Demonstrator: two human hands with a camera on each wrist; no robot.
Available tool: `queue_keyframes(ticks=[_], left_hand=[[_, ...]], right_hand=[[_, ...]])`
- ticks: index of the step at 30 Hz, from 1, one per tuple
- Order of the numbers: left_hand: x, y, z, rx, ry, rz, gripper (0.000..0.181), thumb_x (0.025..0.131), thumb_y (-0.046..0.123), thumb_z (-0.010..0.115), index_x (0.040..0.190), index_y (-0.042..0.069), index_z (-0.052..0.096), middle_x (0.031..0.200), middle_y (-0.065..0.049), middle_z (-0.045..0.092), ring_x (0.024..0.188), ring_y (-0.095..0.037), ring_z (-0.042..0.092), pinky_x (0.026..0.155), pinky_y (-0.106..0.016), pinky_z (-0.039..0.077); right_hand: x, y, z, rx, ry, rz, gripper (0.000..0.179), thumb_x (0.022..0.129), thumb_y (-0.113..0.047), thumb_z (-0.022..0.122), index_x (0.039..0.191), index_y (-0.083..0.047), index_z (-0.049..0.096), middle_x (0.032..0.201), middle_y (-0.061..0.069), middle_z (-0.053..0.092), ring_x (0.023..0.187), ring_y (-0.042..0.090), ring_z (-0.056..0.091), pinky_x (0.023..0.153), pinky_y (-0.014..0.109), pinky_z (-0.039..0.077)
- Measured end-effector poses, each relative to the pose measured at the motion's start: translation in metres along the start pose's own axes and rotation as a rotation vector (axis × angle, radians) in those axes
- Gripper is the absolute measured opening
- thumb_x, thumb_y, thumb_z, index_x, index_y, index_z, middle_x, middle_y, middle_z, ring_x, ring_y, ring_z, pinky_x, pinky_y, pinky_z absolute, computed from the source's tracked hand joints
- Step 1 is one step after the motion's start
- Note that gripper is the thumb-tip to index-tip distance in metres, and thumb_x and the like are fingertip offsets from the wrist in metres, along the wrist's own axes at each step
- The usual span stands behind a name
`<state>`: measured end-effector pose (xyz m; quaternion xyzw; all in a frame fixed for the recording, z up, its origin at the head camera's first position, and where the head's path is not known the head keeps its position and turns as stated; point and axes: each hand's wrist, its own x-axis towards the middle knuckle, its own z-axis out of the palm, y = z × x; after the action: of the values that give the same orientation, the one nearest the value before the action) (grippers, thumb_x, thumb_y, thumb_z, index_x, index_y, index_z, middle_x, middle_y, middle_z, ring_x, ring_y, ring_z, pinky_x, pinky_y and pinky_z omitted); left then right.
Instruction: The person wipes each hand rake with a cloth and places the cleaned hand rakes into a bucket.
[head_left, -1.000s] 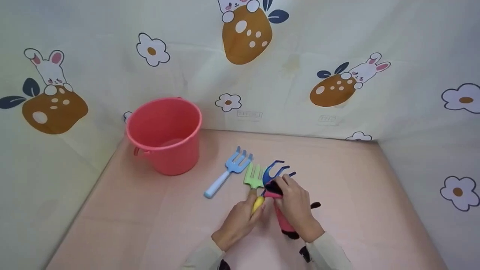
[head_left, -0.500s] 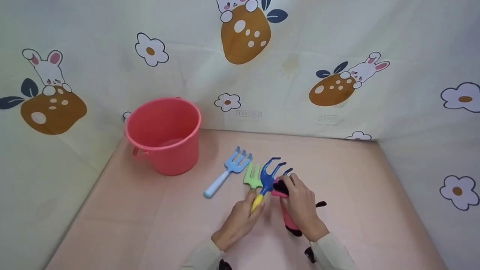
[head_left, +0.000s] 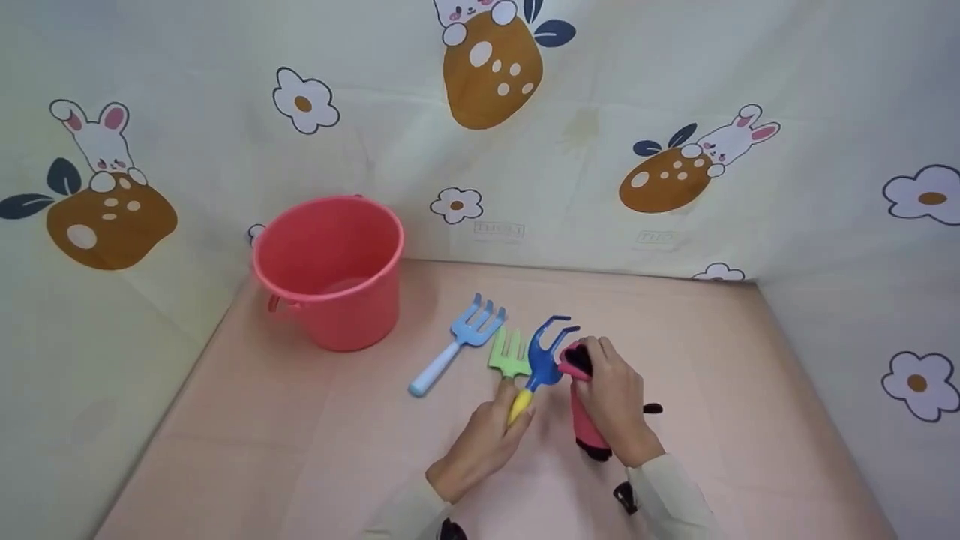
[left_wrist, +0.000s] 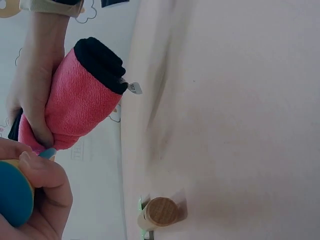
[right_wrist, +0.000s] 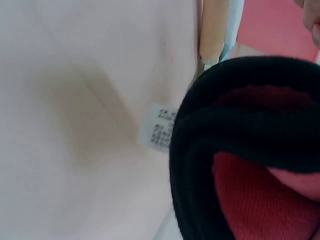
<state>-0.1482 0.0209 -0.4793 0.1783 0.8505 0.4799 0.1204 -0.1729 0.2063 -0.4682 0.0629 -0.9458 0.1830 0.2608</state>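
Note:
In the head view my left hand grips a blue three-pronged hand rake by its yellow handle, whose rounded teal end shows in the left wrist view. My right hand holds a bunched pink cloth with black edging and a small white tag. The cloth's upper fold sits right at the rake's right side and overlaps its rightmost prong. Beneath the left hand lies a green hand fork; its wooden handle is partly hidden by the hand in the head view.
A light blue hand fork lies left of the green one on the pinkish tabletop. Behind it to the left stands a red bucket. A printed sheet with rabbits and flowers hangs along the back and sides.
My right hand has drawn the cloth rightward, off the rake's neck and up beside its prongs. My left hand holds the rake in nearly the same place, its blue head now more uncovered.

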Motion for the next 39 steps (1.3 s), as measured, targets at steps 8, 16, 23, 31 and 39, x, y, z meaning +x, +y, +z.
queue_keyframes(ticks=[8,16,23,31,39], left_hand=[[0.001,0.002,0.002,0.044,0.008,-0.016,0.029,0.097,0.033,0.047,0.118,0.013,0.039,0.074,0.002,0.045,0.061,-0.006,0.046,0.053,-0.018,0.038],[0.003,0.01,0.003,0.078,0.01,-0.031,0.026,0.097,0.032,0.049,0.11,0.01,0.044,0.075,0.001,0.044,0.061,-0.007,0.046,0.052,-0.018,0.037],[0.003,0.007,-0.001,0.1,0.026,-0.043,0.024,0.096,0.029,0.05,0.112,0.011,0.046,0.07,0.003,0.047,0.058,-0.006,0.046,0.05,-0.018,0.037],[0.004,0.001,-0.007,0.055,0.051,-0.056,0.029,0.095,0.027,0.052,0.117,0.009,0.049,0.071,0.001,0.05,0.059,-0.007,0.048,0.052,-0.019,0.039],[0.007,0.001,-0.008,0.041,0.055,-0.078,0.033,0.093,0.036,0.054,0.117,0.013,0.05,0.074,0.002,0.051,0.063,-0.008,0.049,0.056,-0.019,0.041]], right_hand=[[0.002,0.005,0.005,-0.065,0.0,-0.025,0.032,0.077,-0.011,0.074,0.103,-0.006,0.057,0.086,0.011,0.057,0.067,0.022,0.059,0.064,0.038,0.055],[0.001,0.015,0.005,-0.069,0.063,-0.052,0.029,0.076,-0.008,0.075,0.099,-0.006,0.057,0.084,0.01,0.059,0.064,0.021,0.059,0.063,0.037,0.055],[0.005,0.025,-0.007,-0.06,0.101,-0.027,0.028,0.076,-0.003,0.07,0.101,-0.005,0.057,0.088,0.012,0.06,0.065,0.024,0.06,0.061,0.041,0.055],[0.0,0.029,-0.023,0.084,0.061,0.053,0.028,0.078,-0.004,0.069,0.105,-0.003,0.059,0.092,0.013,0.06,0.072,0.026,0.061,0.069,0.044,0.055],[-0.013,0.001,-0.027,0.14,-0.054,-0.008,0.032,0.076,-0.005,0.074,0.106,-0.007,0.062,0.087,0.007,0.058,0.073,0.018,0.059,0.069,0.037,0.056]])
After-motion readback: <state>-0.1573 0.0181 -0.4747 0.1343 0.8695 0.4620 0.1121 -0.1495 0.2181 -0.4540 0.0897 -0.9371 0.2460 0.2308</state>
